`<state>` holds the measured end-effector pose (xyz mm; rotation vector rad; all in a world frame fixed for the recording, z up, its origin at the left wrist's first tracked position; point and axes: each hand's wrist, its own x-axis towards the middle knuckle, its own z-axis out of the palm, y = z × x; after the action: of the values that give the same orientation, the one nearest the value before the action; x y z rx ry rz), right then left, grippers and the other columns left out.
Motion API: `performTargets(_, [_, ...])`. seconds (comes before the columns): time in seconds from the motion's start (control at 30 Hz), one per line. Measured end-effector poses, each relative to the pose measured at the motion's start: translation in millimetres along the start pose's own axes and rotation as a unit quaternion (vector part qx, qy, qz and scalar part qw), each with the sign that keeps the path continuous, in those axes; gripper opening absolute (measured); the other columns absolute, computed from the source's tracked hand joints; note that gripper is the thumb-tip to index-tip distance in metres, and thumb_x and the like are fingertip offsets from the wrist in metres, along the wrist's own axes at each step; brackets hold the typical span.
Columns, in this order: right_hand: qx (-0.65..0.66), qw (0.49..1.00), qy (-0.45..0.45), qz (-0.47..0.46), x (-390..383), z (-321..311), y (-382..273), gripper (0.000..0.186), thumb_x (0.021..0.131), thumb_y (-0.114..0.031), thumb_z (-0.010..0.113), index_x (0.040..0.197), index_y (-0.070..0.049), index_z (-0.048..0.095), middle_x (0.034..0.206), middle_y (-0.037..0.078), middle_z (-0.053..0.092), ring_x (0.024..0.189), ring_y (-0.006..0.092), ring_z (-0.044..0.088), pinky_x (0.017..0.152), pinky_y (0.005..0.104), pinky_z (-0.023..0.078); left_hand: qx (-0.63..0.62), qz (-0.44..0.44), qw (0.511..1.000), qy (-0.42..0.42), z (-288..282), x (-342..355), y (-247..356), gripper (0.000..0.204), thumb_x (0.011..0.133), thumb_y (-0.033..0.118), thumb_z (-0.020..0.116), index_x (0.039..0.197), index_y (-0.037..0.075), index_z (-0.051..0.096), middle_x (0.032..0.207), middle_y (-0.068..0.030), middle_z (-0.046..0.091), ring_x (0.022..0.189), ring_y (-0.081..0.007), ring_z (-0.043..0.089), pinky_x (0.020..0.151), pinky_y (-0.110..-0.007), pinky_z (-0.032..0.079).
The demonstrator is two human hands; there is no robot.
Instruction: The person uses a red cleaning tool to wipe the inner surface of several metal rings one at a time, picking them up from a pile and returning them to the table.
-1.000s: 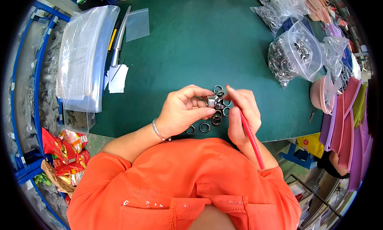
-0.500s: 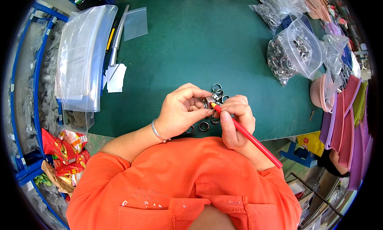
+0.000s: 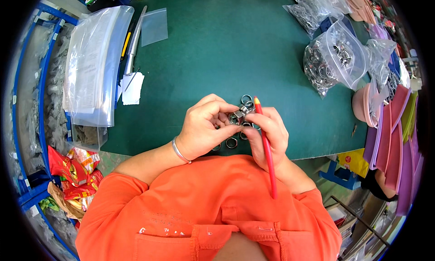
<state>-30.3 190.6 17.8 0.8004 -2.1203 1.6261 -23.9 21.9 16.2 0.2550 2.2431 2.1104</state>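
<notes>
My left hand (image 3: 206,120) pinches a silver metal ring (image 3: 235,118) between thumb and fingers, just above the near part of the green table. Close by on the right, my right hand (image 3: 268,133) carries a red pencil (image 3: 267,157) with a yellow tip, which points away from me. The right thumb and index finger also reach toward the rings, but whether they touch one cannot be made out. Several loose rings lie around the hands, among them one at the near side (image 3: 231,143) and one beyond the fingers (image 3: 246,99). Fingers partly hide others.
A clear bag of rings (image 3: 319,68) stands at the right beside a plastic tub (image 3: 349,57) and a pink cup (image 3: 362,106). On the left lie plastic-sleeved papers (image 3: 88,70), a tapered metal rod (image 3: 132,48), a small clear bag (image 3: 154,27) and white paper slips (image 3: 132,89). Blue shelving borders the left.
The red pencil has swung from slanting onto the ring to pointing away from me, its tip now off the ring. My right fingers have shifted closer to the ring; my left hand stays nearly still.
</notes>
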Motion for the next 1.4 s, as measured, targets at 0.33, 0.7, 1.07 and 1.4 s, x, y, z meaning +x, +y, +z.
performTargets(0.33, [0.286,0.922,0.072,0.253,-3,-4,0,0.027,0.085,0.016,0.053,0.104,-0.001,0.041,0.104,0.020,0.064,0.089,0.0156,0.063,0.075,0.0286,0.056,0.449,0.087,0.883,-0.105,-17,15,-14,0.036,0.066,0.003,0.077,0.098,0.004,0.061,0.095,-0.0114,0.054,0.083,-0.0275,0.057,0.071,-0.035,0.047])
performTargets(0.7, [0.313,0.912,0.073,0.254,-5,-8,-5,0.029,0.084,0.017,0.050,0.104,-0.002,0.040,0.106,0.023,0.062,0.073,0.0120,0.061,0.069,0.0275,0.056,0.398,0.124,0.908,-0.043,-5,14,-24,0.027,0.072,0.006,0.073,0.096,0.009,0.060,0.092,-0.0077,0.054,0.084,-0.0285,0.055,0.072,-0.037,0.042])
performTargets(1.07, [-0.287,0.912,0.284,-0.069,90,-117,45,0.022,0.086,0.008,0.057,0.103,-0.002,0.049,0.105,0.018,0.065,0.095,0.0176,0.062,0.085,0.0263,0.047,0.415,0.116,0.890,-0.151,-1,18,-30,0.035,0.070,0.003,0.075,0.101,0.006,0.059,0.097,-0.0097,0.054,0.083,-0.0273,0.058,0.073,-0.038,0.045])
performTargets(1.4, [0.035,0.994,0.009,0.103,19,-18,21,0.017,0.078,0.008,0.066,0.088,-0.003,0.057,0.088,0.012,0.067,0.078,0.0188,0.066,0.070,0.0300,0.054,-0.274,-0.095,0.956,-0.050,-3,9,-10,0.029,0.085,-0.008,0.062,0.113,-0.003,0.054,0.110,-0.0099,0.057,0.098,-0.0191,0.062,0.089,-0.032,0.052])
